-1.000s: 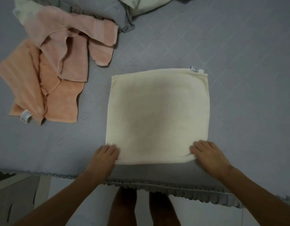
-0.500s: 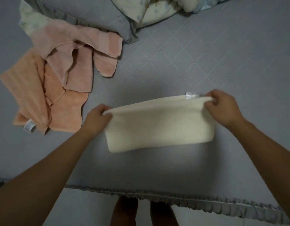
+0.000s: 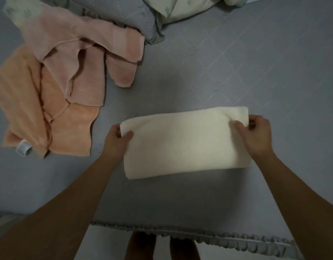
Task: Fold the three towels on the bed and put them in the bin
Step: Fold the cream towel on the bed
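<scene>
A cream towel [image 3: 184,143], folded in half into a wide strip, lies on the grey bed [image 3: 236,76] in front of me. My left hand [image 3: 116,142] pinches its far left corner and my right hand [image 3: 255,136] pinches its far right corner. To the far left, a pink towel [image 3: 83,53] lies crumpled, partly on top of an orange towel [image 3: 30,106] with a white tag. No bin is in view.
Grey and pale patterned pillows [image 3: 135,14] lie at the back of the bed. The bed's ruffled front edge [image 3: 199,235] runs along the bottom, with my legs below it.
Both hands took the near edge of the flat cream towel, carried it over to the far edge, and the towel now lies folded in half.
</scene>
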Motion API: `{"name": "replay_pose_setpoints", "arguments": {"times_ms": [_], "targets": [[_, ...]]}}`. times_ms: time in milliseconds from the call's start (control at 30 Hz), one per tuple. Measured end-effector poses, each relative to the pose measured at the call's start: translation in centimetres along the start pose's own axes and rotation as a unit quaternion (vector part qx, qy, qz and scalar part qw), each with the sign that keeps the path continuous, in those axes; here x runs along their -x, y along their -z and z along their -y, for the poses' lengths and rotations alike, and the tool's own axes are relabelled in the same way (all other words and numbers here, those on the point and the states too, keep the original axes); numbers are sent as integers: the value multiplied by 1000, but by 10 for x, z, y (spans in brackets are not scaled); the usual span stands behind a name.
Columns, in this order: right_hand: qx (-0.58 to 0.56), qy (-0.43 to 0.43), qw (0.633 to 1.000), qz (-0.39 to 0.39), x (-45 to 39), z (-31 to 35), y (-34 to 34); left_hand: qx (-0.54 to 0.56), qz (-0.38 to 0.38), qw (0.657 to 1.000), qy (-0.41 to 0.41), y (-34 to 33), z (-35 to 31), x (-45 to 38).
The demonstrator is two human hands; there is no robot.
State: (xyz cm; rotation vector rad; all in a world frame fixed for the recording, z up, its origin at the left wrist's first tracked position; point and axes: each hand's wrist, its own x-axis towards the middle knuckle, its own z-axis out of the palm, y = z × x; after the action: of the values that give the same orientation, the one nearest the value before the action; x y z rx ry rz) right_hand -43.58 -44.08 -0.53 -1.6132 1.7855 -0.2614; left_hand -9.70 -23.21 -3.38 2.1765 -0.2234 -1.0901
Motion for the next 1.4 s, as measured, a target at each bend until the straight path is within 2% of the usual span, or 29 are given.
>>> {"name": "replay_pose_setpoints", "arguments": {"times_ms": [100,200,333,367,467,567,700,767,867,933,1000,1100,1200,1300,1400], "targets": [[-16,-37,999,1,-1,0,-3,35,-4,999,19,-3,4,5],[-29,-34,999,3,-2,-3,-5,26,-19,999,-6,-1,7,9],[-83,-28,994,-62,3,-16,7,17,-72,996,-52,6,19,17],[-78,-40,994,-59,6,-22,9,15,-73,996,-44,4,23,21],[3,-92,996,20,16,-36,1,-8,-66,998,4,-4,34,24],[-18,-112,993,25,15,-33,-7,5,-59,998,30,-6,35,19],[-56,-68,996,23,10,-19,-13,-1,-29,1000,11,-4,24,16],[-77,-47,996,2,8,-14,-13,-8,-60,998,-16,-2,20,16],[-69,-41,997,-22,2,-10,-14,24,-95,995,24,-7,22,17],[0,-38,999,2,-2,-9,-18,16,-74,996,51,-13,26,20],[36,-33,999,1,-6,-8,-19,-3,-72,997,26,-15,23,20],[7,-38,999,-10,-6,-6,-14,-20,-77,996,-33,-12,10,17],[-6,-33,999,-1,-2,-6,-12,-16,-54,998,-32,-5,5,16],[-51,-73,996,18,-2,-5,-10,-9,-25,999,-37,1,7,18],[-3,-74,996,45,-8,-6,-9,5,14,1000,-17,2,14,21]]}}
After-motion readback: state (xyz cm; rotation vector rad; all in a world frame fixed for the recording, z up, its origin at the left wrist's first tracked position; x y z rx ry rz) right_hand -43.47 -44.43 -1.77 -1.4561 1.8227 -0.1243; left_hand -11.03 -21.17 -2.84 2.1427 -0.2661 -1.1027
